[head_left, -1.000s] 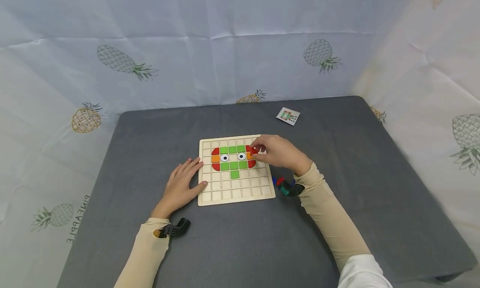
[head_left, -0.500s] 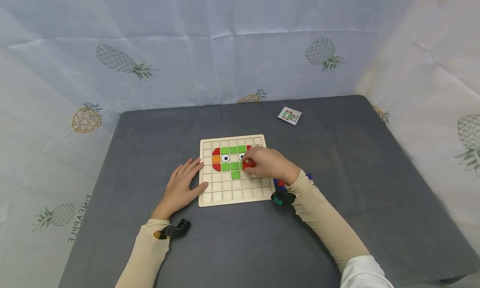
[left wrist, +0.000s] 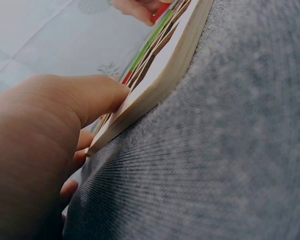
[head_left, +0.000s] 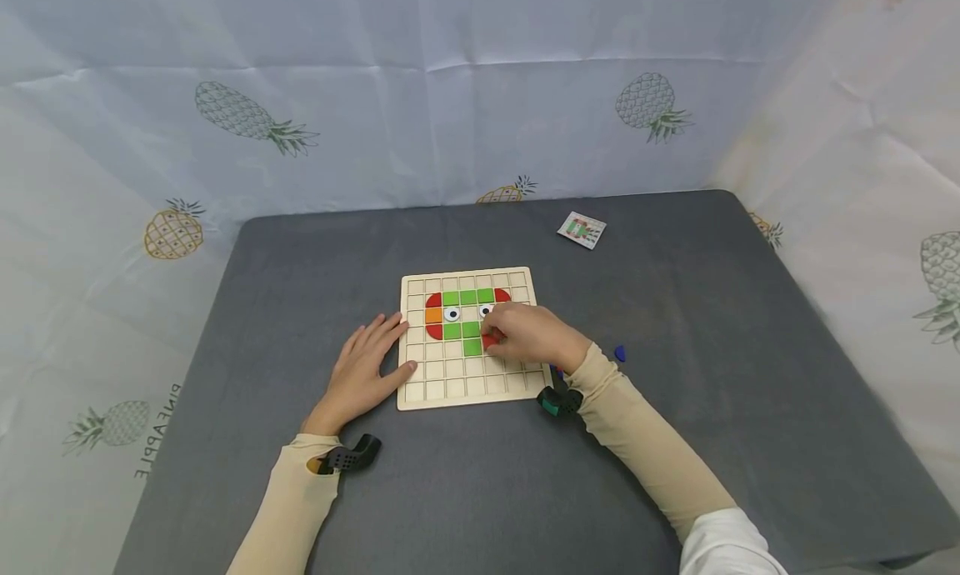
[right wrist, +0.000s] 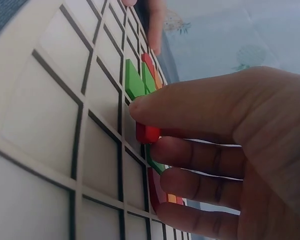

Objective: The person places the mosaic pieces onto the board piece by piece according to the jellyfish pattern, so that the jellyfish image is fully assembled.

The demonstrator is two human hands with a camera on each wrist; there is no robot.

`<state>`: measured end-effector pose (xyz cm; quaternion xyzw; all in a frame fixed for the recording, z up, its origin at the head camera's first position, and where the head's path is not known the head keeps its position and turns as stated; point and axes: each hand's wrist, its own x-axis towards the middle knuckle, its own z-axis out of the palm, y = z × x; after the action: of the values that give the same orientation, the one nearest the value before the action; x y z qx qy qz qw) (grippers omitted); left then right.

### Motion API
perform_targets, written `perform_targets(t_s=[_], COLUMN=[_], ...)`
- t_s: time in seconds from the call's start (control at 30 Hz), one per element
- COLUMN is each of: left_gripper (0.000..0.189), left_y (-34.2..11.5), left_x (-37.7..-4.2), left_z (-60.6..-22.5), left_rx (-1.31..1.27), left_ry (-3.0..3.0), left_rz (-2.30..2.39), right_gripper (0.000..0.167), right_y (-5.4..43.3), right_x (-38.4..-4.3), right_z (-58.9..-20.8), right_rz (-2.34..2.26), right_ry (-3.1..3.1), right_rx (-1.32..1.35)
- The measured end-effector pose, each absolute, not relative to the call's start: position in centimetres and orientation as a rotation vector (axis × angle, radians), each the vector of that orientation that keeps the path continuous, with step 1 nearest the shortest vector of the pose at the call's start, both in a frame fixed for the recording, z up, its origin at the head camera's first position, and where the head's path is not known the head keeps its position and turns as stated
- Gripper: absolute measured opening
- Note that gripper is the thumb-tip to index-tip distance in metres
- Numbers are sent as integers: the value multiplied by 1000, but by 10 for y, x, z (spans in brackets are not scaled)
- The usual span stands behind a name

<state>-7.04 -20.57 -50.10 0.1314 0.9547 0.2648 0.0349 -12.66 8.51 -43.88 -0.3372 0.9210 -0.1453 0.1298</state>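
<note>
My left hand (head_left: pixel 363 375) rests spread at the left side of a pale wooden grid board (head_left: pixel 435 390), fingertips and thumb on its edge. In the left wrist view the thumb (left wrist: pixel 102 95) presses on the rim. Above the board's middle, my right hand (head_left: pixel 536 333) pinches a small red tile (right wrist: pixel 147 133) with a rounded edge between thumb and fingers. It is right beside the lowest green tile (head_left: pixel 472 347). Green, red and orange tiles and two eye tiles (head_left: pixel 452 314) form a face-like pattern. The right hand covers the pattern's right part in the head view.
A small picture card (head_left: pixel 582 230) lies toward the back right of the grey table (head_left: pixel 337 258). One blue piece (head_left: pixel 619 353) lies right of the board. More coloured pieces (head_left: pixel 557 372) are partly hidden beneath the right wrist.
My right hand has moved left and nearer across the board, from the orange tile on the right to beside the lowest green tile. The left hand has stayed put.
</note>
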Motion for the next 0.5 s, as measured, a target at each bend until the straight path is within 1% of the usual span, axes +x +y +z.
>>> perform_targets(t_s=[0.17, 0.4, 0.5], left_gripper=[71, 71, 71], left_y=[-205, -206, -208], left_x=[-71, -71, -71], left_z=[-500, -500, -500], left_rx=[411, 421, 430], left_ry=[2938, 2936, 2937], left_rz=[810, 817, 813], right_gripper=[8, 8, 5], right_y=[84, 82, 80], right_x=[-127, -125, -125], right_z=[-444, -443, -442], right_rz=[-416, -449, -456], right_ry=[2683, 2653, 2643], right_rx=[-984, -1007, -1024])
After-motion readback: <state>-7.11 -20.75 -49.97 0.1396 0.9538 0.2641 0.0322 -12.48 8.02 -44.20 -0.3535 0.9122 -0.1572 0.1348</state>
